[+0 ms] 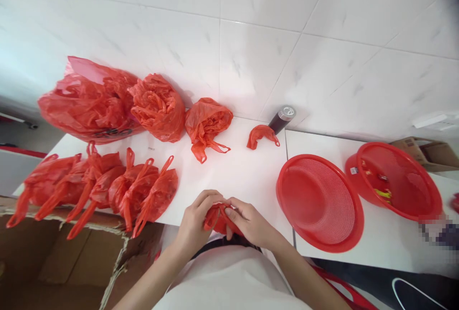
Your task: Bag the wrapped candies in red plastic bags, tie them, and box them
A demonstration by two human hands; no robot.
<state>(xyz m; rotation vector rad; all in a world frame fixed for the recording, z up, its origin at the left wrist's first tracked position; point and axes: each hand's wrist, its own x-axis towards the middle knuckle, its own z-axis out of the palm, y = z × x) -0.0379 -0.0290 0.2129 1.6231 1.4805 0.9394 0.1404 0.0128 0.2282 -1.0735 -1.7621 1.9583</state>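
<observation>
Close to my body, at the table's front edge, my left hand [201, 219] and my right hand [251, 221] both grip a red plastic bag [220, 221]. Fingers of both hands are pinched on its upper part, and its lower part hangs in front of my waist. Beyond them on the white table [229, 162] lies a bunched red bag [208, 123] with its handles spread toward me. A small folded red bag [261, 135] rests against a dark tumbler [282, 118]. Left of my hands stands a row of knotted red bags [158, 195].
Large heaps of red bags [89, 104] and a rolled bundle [158, 107] line the wall. On the right stand a red mesh basket [319, 202] and a red basin [390, 181] with small items inside. An open cardboard box [64, 262] sits below the left edge. A person's hand is blurred at far right.
</observation>
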